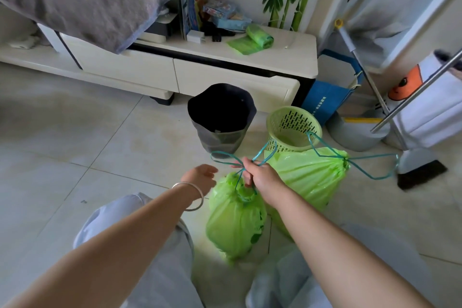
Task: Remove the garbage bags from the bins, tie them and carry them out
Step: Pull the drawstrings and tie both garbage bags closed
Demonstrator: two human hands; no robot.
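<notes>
Fingers (246, 166) of the right hand (260, 176) pinch the drawstring (237, 179) of the small green bag (235, 220) on the floor, left hand (200, 177) loose beside it, so tying looks nearly done; next, gather the bigger bag (310, 177).

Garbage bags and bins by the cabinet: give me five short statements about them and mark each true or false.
1. The right hand grips the drawstring of the smaller green bag. True.
2. The left hand holds the larger green bag. False: it holds nothing, fingers relaxed.
3. The green basket still has a bag in it. False: it stands bare.
4. The dark bin has a black liner. True.
5. A roll of green bags lies on the floor. False: it lies on the white cabinet.
</notes>
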